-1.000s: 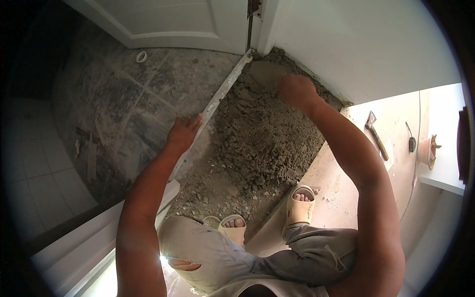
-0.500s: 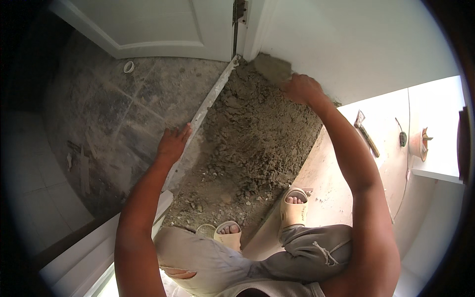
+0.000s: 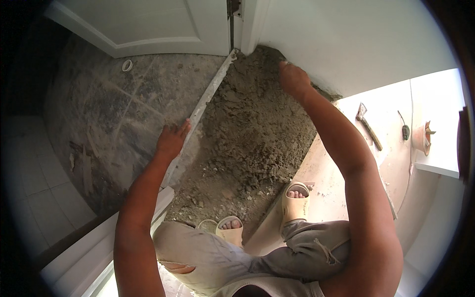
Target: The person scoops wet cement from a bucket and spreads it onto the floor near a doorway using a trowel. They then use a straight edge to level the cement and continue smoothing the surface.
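Observation:
Damp grey-brown mortar (image 3: 247, 128) fills the doorway patch in front of me, lumpy near my feet and smoother toward the far corner. My right hand (image 3: 295, 79) is closed round the handle of a trowel at the far end, beside the white wall. The trowel's blade is hard to tell from the mortar. My left hand (image 3: 172, 141) rests with fingers apart on the pale straight strip (image 3: 207, 96) that borders the mortar on the left; it holds nothing.
A white panelled door (image 3: 148, 24) stands at the far left above a dusty tiled floor (image 3: 109, 99) with a white ring (image 3: 127, 65). On the right lie a hammer-like tool (image 3: 369, 126) and a small dark corded item (image 3: 405, 131). My sandals (image 3: 296, 205) are at the mortar's near edge.
My right hand has shifted slightly left and away from me along the wall. The trowel's blade, seen plainly before, now blends into the mortar. My left hand stays on the strip.

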Demonstrator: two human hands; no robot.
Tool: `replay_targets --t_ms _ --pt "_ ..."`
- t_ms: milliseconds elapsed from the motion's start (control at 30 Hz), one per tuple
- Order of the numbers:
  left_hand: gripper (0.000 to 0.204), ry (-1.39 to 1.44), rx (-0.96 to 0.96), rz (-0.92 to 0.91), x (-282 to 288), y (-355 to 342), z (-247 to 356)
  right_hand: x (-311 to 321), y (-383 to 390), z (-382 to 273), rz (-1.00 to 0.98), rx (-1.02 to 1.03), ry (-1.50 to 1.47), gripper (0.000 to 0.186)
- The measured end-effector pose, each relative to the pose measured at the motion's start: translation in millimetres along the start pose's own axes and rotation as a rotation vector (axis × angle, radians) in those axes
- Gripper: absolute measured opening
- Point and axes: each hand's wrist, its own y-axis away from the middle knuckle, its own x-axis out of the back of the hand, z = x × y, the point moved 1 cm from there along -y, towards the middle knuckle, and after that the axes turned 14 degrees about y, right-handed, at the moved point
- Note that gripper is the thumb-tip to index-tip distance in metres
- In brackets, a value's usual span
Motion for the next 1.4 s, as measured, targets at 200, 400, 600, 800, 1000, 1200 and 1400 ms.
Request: replay_targets --t_ms 200,400,600,800,1000,1200,1400 --pt "0.107 0.026 0.013 -0.026 -4.3 -2.0 -2.2 6.5 45.5 -11.6 -0.078 0.138 0.054 0.033" --pt "0.114 -0.04 0.011 0.021 -16.2 -5.3 -6.7 16.6 64.1 -8.9 0.016 0.091 0.084 0.044" --pt "0.114 -0.041 -0.002 0.09 -22.0 -10.1 -1.8 -17.7 10.5 9.2 0.12 0.074 0.163 0.029" --pt "0.071 0.05 0.001 0.03 0.7 10.5 -1.8 9.9 49.9 -21.0 -0.005 0.223 0.172 0.025" --pt "0.074 0.01 -0.012 0.097 -16.7 -2.6 -3.5 -0.3 49.7 8.4 -0.068 0.078 0.063 0.041" --pt "0.073 0.009 -0.017 0.077 -6.6 -4.4 1.5 -57.4 46.8 -2.9 -0.103 0.065 -0.041 0.038" --pt "0.073 0.054 0.015 0.042 -12.8 3.8 -2.5 -33.9 129.4 -45.9 -0.136 0.371 -0.121 0.035"
